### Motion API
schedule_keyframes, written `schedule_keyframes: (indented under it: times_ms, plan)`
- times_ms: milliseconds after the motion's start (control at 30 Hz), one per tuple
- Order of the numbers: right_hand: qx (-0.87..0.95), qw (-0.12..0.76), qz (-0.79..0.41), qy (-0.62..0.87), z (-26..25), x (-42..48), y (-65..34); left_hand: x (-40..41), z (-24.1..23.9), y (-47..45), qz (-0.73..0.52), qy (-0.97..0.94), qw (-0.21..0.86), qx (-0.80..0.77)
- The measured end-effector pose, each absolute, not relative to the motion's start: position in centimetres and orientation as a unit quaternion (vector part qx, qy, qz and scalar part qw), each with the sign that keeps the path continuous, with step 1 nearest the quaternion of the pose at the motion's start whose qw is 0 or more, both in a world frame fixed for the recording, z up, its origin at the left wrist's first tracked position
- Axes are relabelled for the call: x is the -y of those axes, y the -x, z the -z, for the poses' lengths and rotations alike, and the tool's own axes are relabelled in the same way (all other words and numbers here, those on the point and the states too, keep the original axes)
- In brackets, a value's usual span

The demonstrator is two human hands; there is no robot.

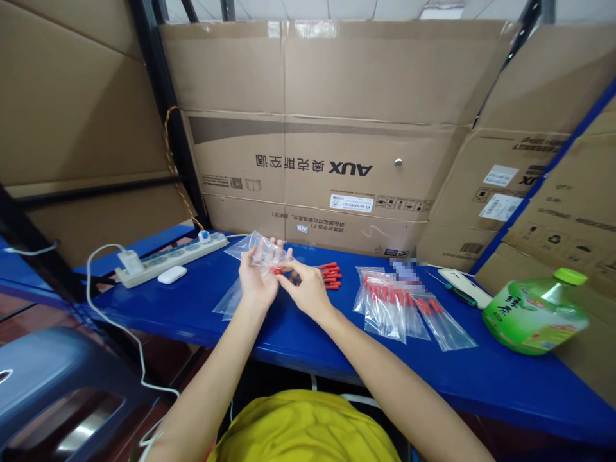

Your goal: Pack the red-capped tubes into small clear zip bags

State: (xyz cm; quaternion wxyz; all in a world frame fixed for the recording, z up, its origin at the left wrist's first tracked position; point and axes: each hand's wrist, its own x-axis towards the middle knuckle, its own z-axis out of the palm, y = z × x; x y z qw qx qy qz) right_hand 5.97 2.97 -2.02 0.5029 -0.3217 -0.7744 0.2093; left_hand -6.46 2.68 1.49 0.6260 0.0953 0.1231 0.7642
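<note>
My left hand (pixel 257 279) is turned palm up, with a clear plastic bag (pixel 251 247) lying over its fingers and gripped in them. Close against it, my right hand (pixel 310 289) pinches a small red piece (pixel 276 271) at the bag; whether the piece is inside the bag I cannot tell. Just beyond my right hand lie several slim red pieces (pixel 332 274) in a row, partly hidden by the hand. More flat clear bags (pixel 228 301) rest on the table beside my left wrist. To the right, several clear bags (pixel 397 308) with red pieces inside overlap one another.
On the blue table (pixel 308 346) a white power strip (pixel 173 258) with plugs and a white case (pixel 172 274) stand at left. At right are a green-labelled bottle (pixel 534 314) and a white and dark green device (pixel 464 289). Cardboard (pixel 308 83) walls the back.
</note>
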Motion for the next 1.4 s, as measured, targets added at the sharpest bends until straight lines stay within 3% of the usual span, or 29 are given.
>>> schedule_keyframes:
  times_ms: [300, 567, 767, 900, 1033, 1200, 1400]
  plan:
    - [0.735, 0.541, -0.183, 0.366, 2.1, -3.0, -5.3, -2.5, -1.5, 5.8, -0.733, -0.119, 0.654, -0.146]
    - [0.736, 0.478, -0.193, 0.439, 2.6, -3.0, -5.2, -2.7, -1.5, 5.4, -0.712, -0.132, 0.669, -0.167]
    - [0.794, 0.438, -0.160, 0.391, 1.9, -3.0, -6.5, -3.1, -1.1, 6.2, -0.742, -0.097, 0.644, -0.160]
    - [0.840, 0.386, -0.064, 0.375, 0.1, -3.8, -9.2, -3.5, -0.9, 6.9, -0.764, -0.055, 0.621, -0.167]
    - [0.810, 0.292, 0.002, 0.508, -2.0, -5.6, -13.2, -3.7, -0.9, 7.1, -0.770, -0.033, 0.609, -0.186]
    - [0.783, 0.115, -0.038, 0.611, -2.0, -7.4, -17.2, -3.6, -1.0, 6.8, -0.764, -0.052, 0.615, -0.188]
    - [0.772, 0.084, -0.059, 0.628, -0.7, -8.1, -18.0, -3.6, -1.1, 6.8, -0.764, -0.060, 0.616, -0.184]
